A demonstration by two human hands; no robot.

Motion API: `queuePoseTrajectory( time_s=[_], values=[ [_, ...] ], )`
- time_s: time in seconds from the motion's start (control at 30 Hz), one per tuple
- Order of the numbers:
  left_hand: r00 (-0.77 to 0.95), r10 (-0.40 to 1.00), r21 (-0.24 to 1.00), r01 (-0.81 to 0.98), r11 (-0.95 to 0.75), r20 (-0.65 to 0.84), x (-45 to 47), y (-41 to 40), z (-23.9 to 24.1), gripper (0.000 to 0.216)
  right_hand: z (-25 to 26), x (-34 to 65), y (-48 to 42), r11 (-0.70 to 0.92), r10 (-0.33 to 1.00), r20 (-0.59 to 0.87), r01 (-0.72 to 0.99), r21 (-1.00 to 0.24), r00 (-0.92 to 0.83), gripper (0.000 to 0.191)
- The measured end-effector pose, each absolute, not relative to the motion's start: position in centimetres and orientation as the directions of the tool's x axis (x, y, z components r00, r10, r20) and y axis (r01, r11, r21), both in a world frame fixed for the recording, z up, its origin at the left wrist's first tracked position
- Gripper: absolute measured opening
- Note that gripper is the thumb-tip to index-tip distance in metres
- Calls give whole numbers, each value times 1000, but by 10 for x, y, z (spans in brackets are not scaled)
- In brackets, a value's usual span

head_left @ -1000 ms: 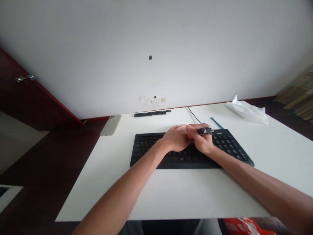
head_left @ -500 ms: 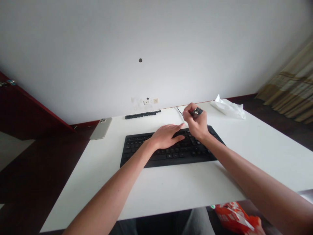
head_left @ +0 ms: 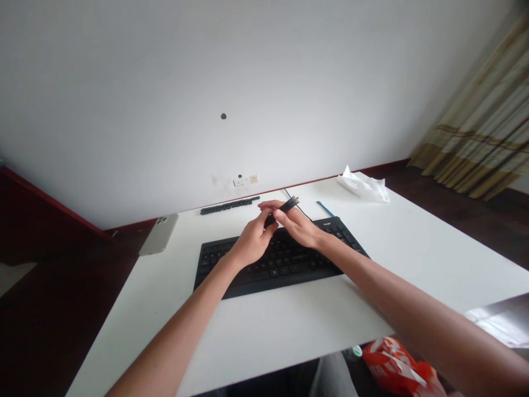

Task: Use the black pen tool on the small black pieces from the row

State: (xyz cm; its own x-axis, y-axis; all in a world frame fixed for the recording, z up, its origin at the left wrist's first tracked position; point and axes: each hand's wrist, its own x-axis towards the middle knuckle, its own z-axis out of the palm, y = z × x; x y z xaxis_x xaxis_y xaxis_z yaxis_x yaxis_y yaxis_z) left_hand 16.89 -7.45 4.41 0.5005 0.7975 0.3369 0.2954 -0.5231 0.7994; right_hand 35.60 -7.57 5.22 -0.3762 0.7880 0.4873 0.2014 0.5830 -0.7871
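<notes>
A black keyboard [head_left: 285,262] lies on the white table [head_left: 264,325]. Both my hands meet just above its back rows. My right hand [head_left: 298,224] is closed on a small black tool [head_left: 288,205] that sticks up past its fingers. My left hand [head_left: 251,241] has its fingertips pinched at the lower end of that same black piece, right against my right hand. What exactly sits between the left fingertips is too small to make out.
A row of loose black keycaps [head_left: 230,205] lies at the table's back edge. A phone [head_left: 158,234] lies face down at the back left. A blue pen [head_left: 325,209], a crumpled white tissue [head_left: 363,185] and the keyboard's cable [head_left: 294,203] are at the back right. An orange packet [head_left: 392,364] sits below the front edge.
My right hand dropped from its raised position and came left with the tool. My left hand lifted off the keys and pinched onto it. The camera turned right.
</notes>
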Motion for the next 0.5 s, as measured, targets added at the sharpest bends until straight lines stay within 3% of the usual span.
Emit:
queuePoseTrajectory(
  time_s=[0.1,0.17,0.23,0.3,0.4,0.5],
  values=[
    [408,875,876,279,-393,262,134,-72,40,18,60,370,-71,583,785,373,385,-715,-495,45],
    [269,943,933,243,-266,199,103,-64,34,20,64,382,-68,549,793,206,527,-649,-573,37],
    [146,979,978,133,-159,139,75,-53,29,25,66,391,-65,503,786,31,609,-613,-617,32],
    [84,992,995,-35,-91,94,54,-43,27,26,66,394,-64,463,789,-51,648,-605,-612,27],
    [98,995,966,-260,-6,33,39,-31,26,18,63,393,-65,435,805,-54,649,-624,-591,17],
    [92,995,934,-349,71,-42,35,-23,22,14,60,390,-63,434,833,32,619,-654,-552,17]
  ],
)
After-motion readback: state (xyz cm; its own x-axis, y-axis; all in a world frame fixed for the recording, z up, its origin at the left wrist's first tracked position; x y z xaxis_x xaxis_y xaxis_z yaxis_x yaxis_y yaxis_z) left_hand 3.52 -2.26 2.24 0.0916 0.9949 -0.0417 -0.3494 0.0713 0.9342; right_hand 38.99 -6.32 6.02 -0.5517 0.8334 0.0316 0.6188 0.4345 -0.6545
